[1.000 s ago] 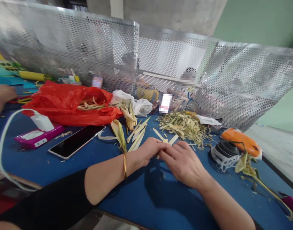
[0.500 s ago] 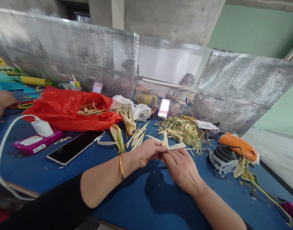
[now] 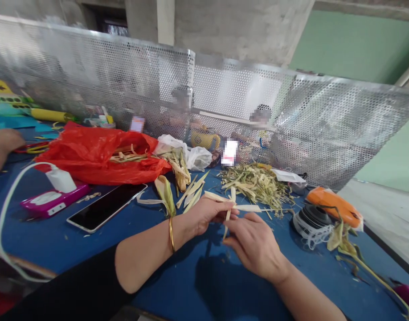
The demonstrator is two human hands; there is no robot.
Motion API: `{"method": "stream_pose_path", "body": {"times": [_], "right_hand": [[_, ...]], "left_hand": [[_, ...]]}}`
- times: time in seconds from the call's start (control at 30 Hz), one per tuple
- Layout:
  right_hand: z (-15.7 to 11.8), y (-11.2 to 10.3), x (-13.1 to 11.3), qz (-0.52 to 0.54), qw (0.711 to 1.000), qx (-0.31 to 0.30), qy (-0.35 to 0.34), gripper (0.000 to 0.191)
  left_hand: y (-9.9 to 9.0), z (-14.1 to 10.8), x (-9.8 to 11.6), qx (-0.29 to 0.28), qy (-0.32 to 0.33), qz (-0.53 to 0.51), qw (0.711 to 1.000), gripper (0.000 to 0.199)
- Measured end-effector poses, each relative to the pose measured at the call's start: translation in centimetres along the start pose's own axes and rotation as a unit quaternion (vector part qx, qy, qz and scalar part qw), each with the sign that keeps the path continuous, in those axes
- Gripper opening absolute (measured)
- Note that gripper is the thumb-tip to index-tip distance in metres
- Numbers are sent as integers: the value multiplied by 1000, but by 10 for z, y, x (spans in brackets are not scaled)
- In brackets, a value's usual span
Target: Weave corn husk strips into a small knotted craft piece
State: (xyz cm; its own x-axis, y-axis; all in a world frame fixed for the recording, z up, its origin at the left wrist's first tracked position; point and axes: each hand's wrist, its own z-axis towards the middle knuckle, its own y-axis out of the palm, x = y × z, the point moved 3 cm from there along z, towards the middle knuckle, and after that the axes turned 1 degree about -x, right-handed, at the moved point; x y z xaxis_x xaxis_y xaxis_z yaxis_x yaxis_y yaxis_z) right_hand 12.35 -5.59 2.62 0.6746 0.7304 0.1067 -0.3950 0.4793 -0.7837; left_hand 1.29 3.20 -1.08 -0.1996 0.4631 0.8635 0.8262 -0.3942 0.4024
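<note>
- Left hand (image 3: 209, 215): grasping; thumb and fingers are pinching the crossed strips (image 3: 248, 208) where they are meeting.
- Right hand (image 3: 249, 243): grasping; thumb and forefinger are closing on the lower strip end, just below and beside the left fingertips.
- Crossed strips: lying in the grip, raised over the table (image 3: 177, 285); pale ends are pointing left, away from the person, right and back toward the person.
- Bracelet (image 3: 171, 234): circling the left wrist, gold in colour.
- Loose strips (image 3: 193, 196): resting on the table, beyond the grip and to its left, near the left hand.
- Husk (image 3: 165, 194): lying just left of the loose strips, its lower end reaching toward the left wrist.
- Heap of shreds (image 3: 258, 185): spreading beyond the grip, slightly to its right.
- Phone (image 3: 106, 208): lying dark-screened, left of the grip.
- Power strip (image 3: 54, 200): sitting farther left, a white plug (image 3: 61, 179) standing in it.
- Red bag (image 3: 80, 149): slumping beyond the phone, left of the grip, pale husks showing in its mouth.
- Spool (image 3: 312, 217): standing right of the grip, white cord hanging around it; an orange pack (image 3: 334, 206) is lying just behind.
- Co-worker's hand (image 3: 6, 139): appearing far left of the grip, partly cut off.
</note>
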Motion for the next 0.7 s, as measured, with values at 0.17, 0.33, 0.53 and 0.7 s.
{"method": "stream_pose_path", "body": {"times": [0.17,0.33,0.53,0.7], "right_hand": [[-5,1,17,-58,984,-12,168,36],[-7,-9,32,-115,965,57,229,31],[-8,-3,53,17,952,-46,303,27],[-11,5,52,143,909,-110,376,32]], "left_hand": [[1,-2,6,-13,-5,-10,1000,20],[0,0,6,-14,-11,-2,1000,20],[0,-1,5,2,-3,25,1000,23],[1,-1,2,37,-10,52,998,24]]}}
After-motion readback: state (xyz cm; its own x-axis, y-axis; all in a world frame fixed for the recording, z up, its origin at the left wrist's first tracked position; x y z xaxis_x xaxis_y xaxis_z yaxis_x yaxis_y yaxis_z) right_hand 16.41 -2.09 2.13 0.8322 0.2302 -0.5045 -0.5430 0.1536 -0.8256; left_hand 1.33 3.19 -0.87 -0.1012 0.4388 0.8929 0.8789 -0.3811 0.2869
